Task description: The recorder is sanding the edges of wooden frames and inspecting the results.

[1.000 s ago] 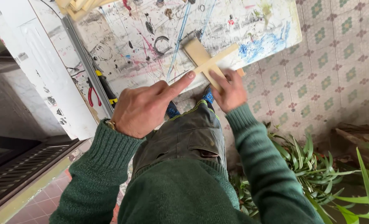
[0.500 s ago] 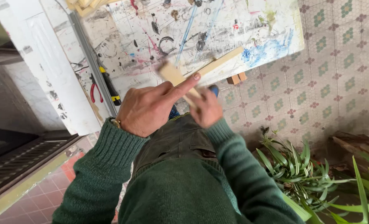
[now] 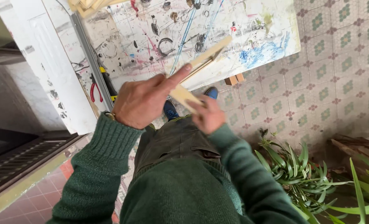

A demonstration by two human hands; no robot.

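Right at the centre, two pale wooden pieces (image 3: 195, 76) joined crosswise are held up in the air, just in front of the near edge of a paint-spattered work board (image 3: 251, 29) and above the person's knees. The right hand (image 3: 209, 114) is closed on the lower end of the flat piece, thumb on top and fingers curled beneath, which appears to carry the weight. The left hand (image 3: 141, 101) is mostly a loose fist with only the forefinger stretched out, its tip resting against the wood near the place where the two pieces cross, seemingly to steady or press the joint rather than grasp it. Tilted this way, the long strip points up and away over the board. Beside the board's left edge lie red-handled pliers (image 3: 94, 88) and a yellow-and-black tool (image 3: 109, 85), near a white panel (image 3: 47, 70). Below, blue shoes (image 3: 211, 92) stand on a floor of patterned tiles (image 3: 338, 74), with a green strap-leaved plant (image 3: 305, 174) at the right.
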